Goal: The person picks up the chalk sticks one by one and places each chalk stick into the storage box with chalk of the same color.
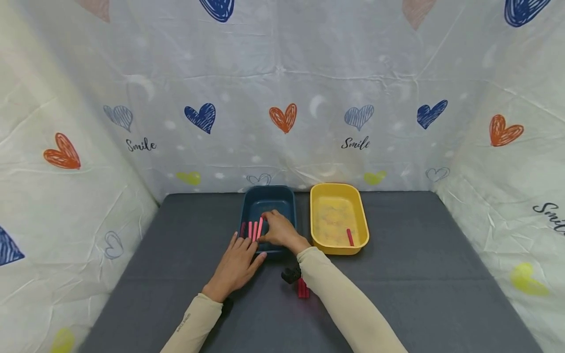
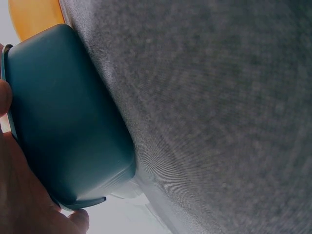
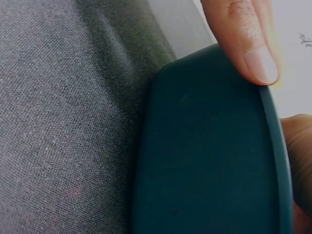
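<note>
Several pink sticks point(image 1: 250, 229) stand in a row at the left of a dark blue tray point(image 1: 289, 195). My right hand point(image 1: 281, 230) reaches into that tray and pinches the rightmost pink stick point(image 1: 259, 228) between thumb and fingers, near its ends. Over the near left rim rests my left hand point(image 1: 238, 261), its fingers extended beside the sticks. The left wrist view shows the tray's outer wall point(image 2: 68, 117) with the left hand point(image 2: 24, 190) along its rim. In the right wrist view, a fingertip point(image 3: 261, 63) touches the tray's rim point(image 3: 278, 146).
To the right stands a yellow tray point(image 1: 335, 249) with one red stick point(image 1: 350, 237) inside. A few red sticks point(image 1: 303, 289) lie on the grey tablecloth point(image 1: 397, 294), partly under the right forearm. A printed curtain point(image 1: 238, 157) encloses the back and sides.
</note>
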